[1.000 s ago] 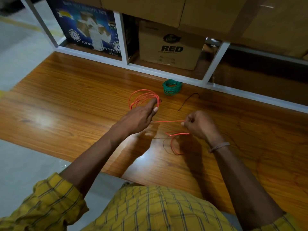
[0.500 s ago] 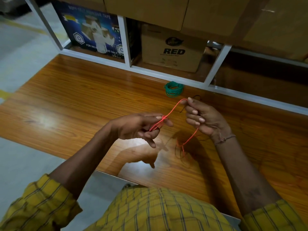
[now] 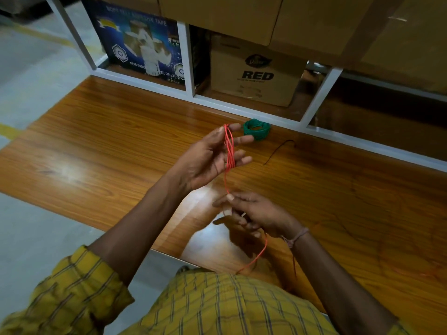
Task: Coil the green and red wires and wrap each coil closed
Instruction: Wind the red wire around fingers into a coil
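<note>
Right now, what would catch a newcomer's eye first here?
The red wire, looped in several strands round the raised left hand at the centre. Its tail runs down through the right hand, which pinches it. Behind, a green coil lies on the wooden table near the shelf frame.

Left hand (image 3: 208, 158) raised, palm up, fingers spread; right hand (image 3: 254, 213) lower, nearer the body, fingers curled, pinching.
</note>
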A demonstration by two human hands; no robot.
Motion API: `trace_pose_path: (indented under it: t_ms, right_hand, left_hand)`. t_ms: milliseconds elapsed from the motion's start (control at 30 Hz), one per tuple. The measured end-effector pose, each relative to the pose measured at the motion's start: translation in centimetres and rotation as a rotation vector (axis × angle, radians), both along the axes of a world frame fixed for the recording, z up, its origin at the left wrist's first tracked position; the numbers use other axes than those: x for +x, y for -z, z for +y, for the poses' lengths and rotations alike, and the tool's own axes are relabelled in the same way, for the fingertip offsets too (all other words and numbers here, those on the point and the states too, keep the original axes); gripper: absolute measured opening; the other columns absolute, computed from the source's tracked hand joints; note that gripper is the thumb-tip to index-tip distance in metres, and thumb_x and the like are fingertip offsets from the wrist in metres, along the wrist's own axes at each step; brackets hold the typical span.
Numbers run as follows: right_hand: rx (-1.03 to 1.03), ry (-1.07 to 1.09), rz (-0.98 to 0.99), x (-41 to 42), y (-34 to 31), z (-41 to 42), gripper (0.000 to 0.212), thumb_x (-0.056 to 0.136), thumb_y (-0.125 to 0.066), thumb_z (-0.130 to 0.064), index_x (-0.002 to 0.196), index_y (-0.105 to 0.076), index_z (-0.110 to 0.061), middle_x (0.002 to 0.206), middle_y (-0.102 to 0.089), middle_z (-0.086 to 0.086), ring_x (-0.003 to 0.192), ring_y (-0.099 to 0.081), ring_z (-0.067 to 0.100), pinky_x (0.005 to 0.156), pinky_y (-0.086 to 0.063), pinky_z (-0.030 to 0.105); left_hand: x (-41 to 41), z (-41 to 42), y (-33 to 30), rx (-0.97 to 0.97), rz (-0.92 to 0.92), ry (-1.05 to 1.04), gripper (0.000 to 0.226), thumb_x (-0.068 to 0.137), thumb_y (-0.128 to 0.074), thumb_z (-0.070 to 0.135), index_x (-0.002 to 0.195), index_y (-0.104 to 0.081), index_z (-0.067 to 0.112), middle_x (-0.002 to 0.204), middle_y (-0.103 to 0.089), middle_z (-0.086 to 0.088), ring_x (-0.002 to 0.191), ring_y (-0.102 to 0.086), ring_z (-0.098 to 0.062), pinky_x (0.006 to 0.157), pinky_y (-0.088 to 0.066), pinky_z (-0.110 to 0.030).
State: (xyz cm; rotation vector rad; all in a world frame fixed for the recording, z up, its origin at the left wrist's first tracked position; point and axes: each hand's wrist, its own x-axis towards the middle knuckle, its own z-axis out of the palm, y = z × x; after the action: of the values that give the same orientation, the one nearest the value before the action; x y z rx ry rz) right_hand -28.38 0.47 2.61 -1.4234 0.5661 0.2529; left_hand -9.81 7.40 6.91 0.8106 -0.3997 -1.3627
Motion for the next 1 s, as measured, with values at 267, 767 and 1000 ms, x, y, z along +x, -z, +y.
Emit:
trace_pose_path:
  t_ms: [267, 767, 1000]
  right_hand:
    - [-0.131, -0.158, 0.119, -1.9, -4.3, -2.6, 0.022, 0.111, -0.053, -0.027, 0.122, -0.064, -0.011, 0.062, -0.046, 0.001, 0.038, -0.029, 0.007, 0.035, -0.022, 0.018]
    - [-0.030, 0.398, -0.227, -2.1, -5.8, -10.1, 0.012, 0.105, -0.059, -0.018, 0.099, -0.066, -0.010, 0.071, -0.051, 0.001, 0.058, -0.050, 0.009, 0.067, -0.059, 0.027]
    - [-0.317, 0.454, -0.130, -0.1, 0.4, -5.9, 0.021, 0.109, -0.059, -0.025, 0.091, -0.068, -0.017, 0.066, -0.048, -0.001, 0.038, -0.037, 0.004, 0.036, -0.032, 0.017]
  left_hand:
    - [0.3, 0.5, 2.5, 0.228, -1.249, 0.122, 0.037, 0.117, -0.036, 0.035, 0.145, -0.044, 0.011, 0.132, -0.065, -0.010, 0.088, -0.078, -0.021, 0.088, -0.059, -0.043]
    - [-1.5, 4.1, 0.1, 0.085, -0.662, 0.475, 0.041, 0.117, -0.033, 0.027, 0.147, -0.057, 0.012, 0.067, -0.022, -0.007, 0.056, -0.022, -0.022, 0.074, -0.053, -0.035]
    - [-2.5, 4.1, -1.6, -0.128, -0.205, 0.420, 0.052, 0.118, -0.023, 0.025, 0.162, -0.037, 0.003, 0.066, -0.024, -0.002, 0.056, -0.041, -0.014, 0.091, -0.052, -0.042]
